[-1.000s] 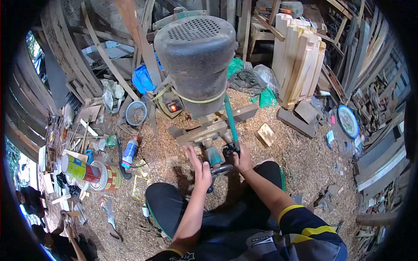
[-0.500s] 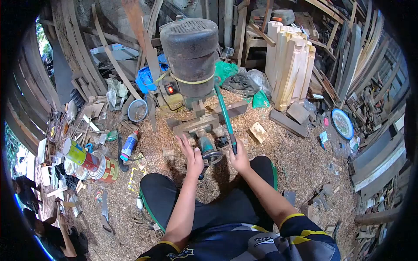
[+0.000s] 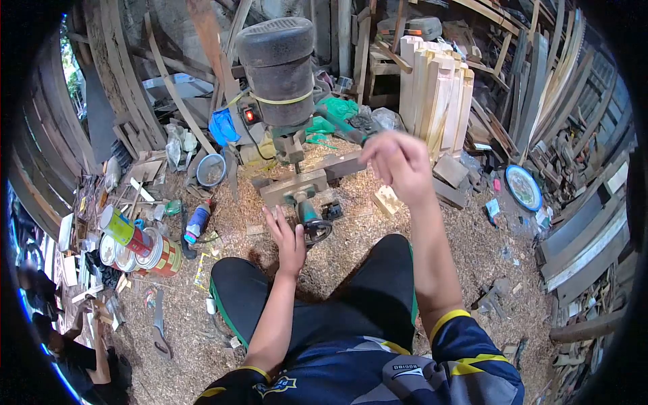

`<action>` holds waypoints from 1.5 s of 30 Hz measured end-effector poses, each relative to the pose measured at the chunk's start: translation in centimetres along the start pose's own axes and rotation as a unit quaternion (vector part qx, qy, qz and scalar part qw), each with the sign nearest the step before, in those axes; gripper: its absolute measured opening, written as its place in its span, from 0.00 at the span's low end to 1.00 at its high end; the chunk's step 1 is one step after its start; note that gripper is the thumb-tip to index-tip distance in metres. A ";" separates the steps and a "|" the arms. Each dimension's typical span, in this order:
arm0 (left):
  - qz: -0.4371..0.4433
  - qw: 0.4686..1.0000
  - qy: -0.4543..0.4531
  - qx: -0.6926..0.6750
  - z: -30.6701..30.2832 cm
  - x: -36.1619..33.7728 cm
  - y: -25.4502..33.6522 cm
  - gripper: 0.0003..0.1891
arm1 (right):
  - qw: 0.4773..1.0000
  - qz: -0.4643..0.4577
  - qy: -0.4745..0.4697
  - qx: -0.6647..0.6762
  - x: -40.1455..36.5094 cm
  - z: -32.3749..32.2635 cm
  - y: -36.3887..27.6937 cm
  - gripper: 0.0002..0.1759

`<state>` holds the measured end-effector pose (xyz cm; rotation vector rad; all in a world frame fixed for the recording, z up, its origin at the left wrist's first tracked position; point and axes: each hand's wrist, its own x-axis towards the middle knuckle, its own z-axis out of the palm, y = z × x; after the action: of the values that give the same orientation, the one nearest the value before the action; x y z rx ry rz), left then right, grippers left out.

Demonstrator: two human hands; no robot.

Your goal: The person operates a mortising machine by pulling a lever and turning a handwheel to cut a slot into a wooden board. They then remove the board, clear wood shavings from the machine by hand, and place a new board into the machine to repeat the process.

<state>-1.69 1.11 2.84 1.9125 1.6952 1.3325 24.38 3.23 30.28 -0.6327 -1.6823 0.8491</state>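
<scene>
While the machine (image 3: 275,71) stands in front of you, its green lever (image 3: 339,124) slants out to your right and a wood block (image 3: 293,187) sits low on it. Your right hand (image 3: 403,165), at the lever's end, is curled; its grip cannot be told. Your left hand (image 3: 288,243), fingers spread, holds nothing beside the handwheel (image 3: 318,232).

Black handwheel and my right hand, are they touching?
Apart: the head view shows floor shavings between the raised right hand and the black handwheel.
</scene>
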 end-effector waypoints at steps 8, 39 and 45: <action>0.058 0.996 0.055 0.038 -1.1 0.2 3.7 0.38 | 0.991 -0.083 0.070 0.082 1.6 1.3 0.7 0.21; -0.018 0.981 0.097 0.165 0.1 -1.7 -1.4 0.37 | 0.983 -0.098 0.103 0.116 1.6 1.6 1.1 0.21; 0.000 0.994 0.088 0.059 -0.8 -0.9 -0.9 0.39 | 0.986 0.034 -0.124 0.104 3.3 -0.9 -2.6 0.35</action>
<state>-2.79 0.28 2.19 1.9063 1.8979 1.4698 24.45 4.39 34.40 -0.4570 -1.7701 1.1751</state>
